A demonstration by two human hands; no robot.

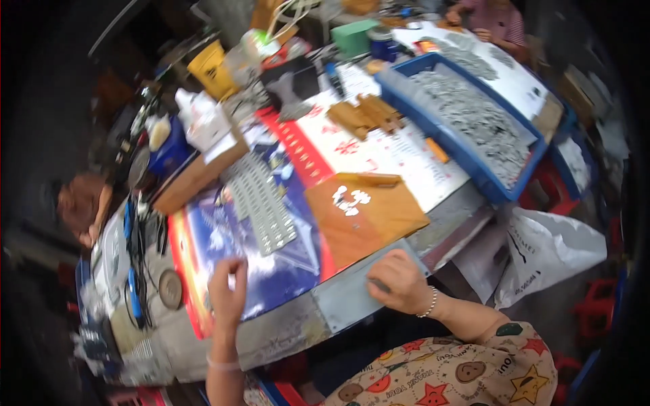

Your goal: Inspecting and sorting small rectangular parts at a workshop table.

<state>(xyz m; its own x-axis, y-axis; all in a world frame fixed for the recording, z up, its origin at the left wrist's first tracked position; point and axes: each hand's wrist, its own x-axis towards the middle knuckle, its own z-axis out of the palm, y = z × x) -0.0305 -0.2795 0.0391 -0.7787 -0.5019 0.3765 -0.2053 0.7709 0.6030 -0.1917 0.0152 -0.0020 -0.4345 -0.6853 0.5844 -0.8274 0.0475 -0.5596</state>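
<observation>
My left hand [228, 292] is raised over the front part of a colourful poster sheet [277, 284]. Its thumb and fingers curl together; anything between them is too small and blurred to make out. My right hand [399, 281], with a beaded bracelet at the wrist, is closed above a flat grey plate [345, 301] at the table's front edge. What its fingers hold, if anything, is hidden. Just beyond lies a brown board [379, 237] with several small white pieces [350, 201] on it. Left of the board, rows of small grey parts [261, 203] lie on the poster.
A blue tray [467, 166] full of small grey pieces stands at the right. Brown strips [365, 116] lie behind the board. A cardboard box [203, 172] and a round disc [170, 289] are at left. A white bag [552, 254] hangs right. Two other people sit at the table's far ends.
</observation>
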